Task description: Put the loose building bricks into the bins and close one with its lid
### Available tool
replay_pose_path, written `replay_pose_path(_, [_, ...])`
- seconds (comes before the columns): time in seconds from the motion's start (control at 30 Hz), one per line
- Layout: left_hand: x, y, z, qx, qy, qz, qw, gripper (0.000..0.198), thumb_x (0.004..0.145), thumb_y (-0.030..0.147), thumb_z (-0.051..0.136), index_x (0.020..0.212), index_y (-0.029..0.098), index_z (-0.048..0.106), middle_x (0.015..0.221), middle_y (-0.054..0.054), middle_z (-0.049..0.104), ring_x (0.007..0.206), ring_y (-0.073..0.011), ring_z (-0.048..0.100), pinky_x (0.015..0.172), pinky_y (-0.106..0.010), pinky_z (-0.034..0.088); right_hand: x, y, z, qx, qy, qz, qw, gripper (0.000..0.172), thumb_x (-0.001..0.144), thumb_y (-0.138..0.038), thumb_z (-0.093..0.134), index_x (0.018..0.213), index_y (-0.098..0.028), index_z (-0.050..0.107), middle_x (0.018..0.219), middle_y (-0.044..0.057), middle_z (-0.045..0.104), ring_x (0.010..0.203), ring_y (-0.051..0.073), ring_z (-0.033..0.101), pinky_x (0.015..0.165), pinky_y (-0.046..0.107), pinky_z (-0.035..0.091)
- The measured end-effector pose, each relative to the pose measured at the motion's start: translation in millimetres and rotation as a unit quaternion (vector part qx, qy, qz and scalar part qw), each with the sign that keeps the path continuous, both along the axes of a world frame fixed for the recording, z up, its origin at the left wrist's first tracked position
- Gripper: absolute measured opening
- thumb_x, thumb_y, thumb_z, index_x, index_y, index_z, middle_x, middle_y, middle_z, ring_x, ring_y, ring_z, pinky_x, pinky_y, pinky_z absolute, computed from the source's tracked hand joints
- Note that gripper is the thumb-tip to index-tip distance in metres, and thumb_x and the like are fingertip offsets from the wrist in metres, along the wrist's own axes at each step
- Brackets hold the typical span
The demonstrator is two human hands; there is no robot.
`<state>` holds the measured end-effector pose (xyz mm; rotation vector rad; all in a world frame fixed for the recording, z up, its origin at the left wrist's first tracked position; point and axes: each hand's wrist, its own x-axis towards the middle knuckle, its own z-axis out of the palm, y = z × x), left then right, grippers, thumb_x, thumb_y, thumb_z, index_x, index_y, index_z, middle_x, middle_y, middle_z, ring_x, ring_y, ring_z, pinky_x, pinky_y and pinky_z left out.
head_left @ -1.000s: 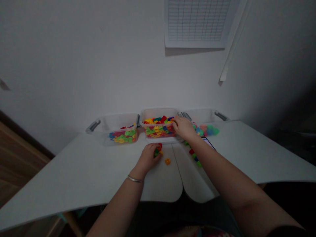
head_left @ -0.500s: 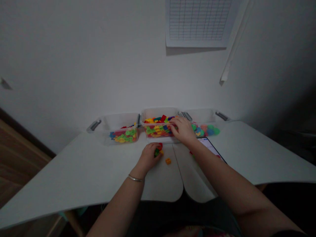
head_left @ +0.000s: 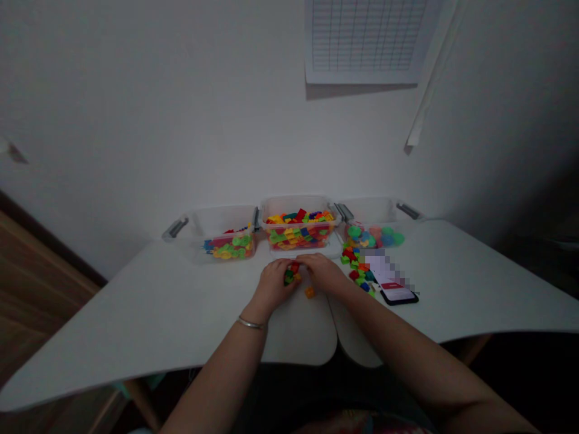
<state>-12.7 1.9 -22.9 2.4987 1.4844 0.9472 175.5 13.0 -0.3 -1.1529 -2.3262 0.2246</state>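
My left hand (head_left: 272, 282) is curled around a small cluster of joined toy building blocks (head_left: 291, 276) in red, green and yellow-orange, just above the white table. My right hand (head_left: 320, 272) meets it from the right, its bent fingertips at the red upper part of the cluster. What is between those fingertips is hidden. A loose orange block (head_left: 309, 292) lies on the table below my right hand. Behind both hands stands a clear bin (head_left: 300, 225) full of mixed coloured blocks.
On the left is a clear bin (head_left: 224, 218) of coloured pieces; on the right, another bin (head_left: 368, 208) with round pieces. Several loose blocks (head_left: 354, 275) lie beside a phone (head_left: 397, 292), partly blurred out. A seam (head_left: 333, 319) runs between the table tops (head_left: 181, 313).
My right hand has come back from the middle bin, down and left to the cluster in my left hand. Loose blocks and the phone, formerly behind my right arm, now show.
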Motion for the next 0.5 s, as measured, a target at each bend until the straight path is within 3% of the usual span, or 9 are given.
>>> replay_pose_path(0.2, [0.0, 0.6, -1.9, 0.013, -0.012, -0.007, 1.0, 0.039, 0.078, 0.028, 0.067, 0.115, 0.019, 0.059, 0.113, -0.011, 0.066, 0.106, -0.0251, 0.06, 0.096, -0.044, 0.047, -3.4, -2.4, -7.9, -0.005, -0.016, 0.001, 1.0, 0.054, 0.081, 0.001, 0.046, 0.131, -0.018, 0.056, 0.131, 0.01, 0.061, 0.115, 0.021, 0.056, 0.103, 0.038, 0.042])
replay_pose_path(0.5, [0.7, -2.7, 0.2, 0.01, -0.005, -0.009, 1.0, 0.026, 0.078, 0.026, 0.068, 0.103, 0.019, 0.062, 0.113, -0.01, 0.065, 0.107, -0.0253, 0.06, 0.097, -0.044, 0.047, -4.1, -9.2, -4.1, 0.04, -0.05, -0.022, 0.998, 0.035, 0.091, -0.011, 0.046, 0.121, -0.019, 0.063, 0.118, 0.009, 0.066, 0.106, 0.022, 0.057, 0.096, 0.035, 0.045])
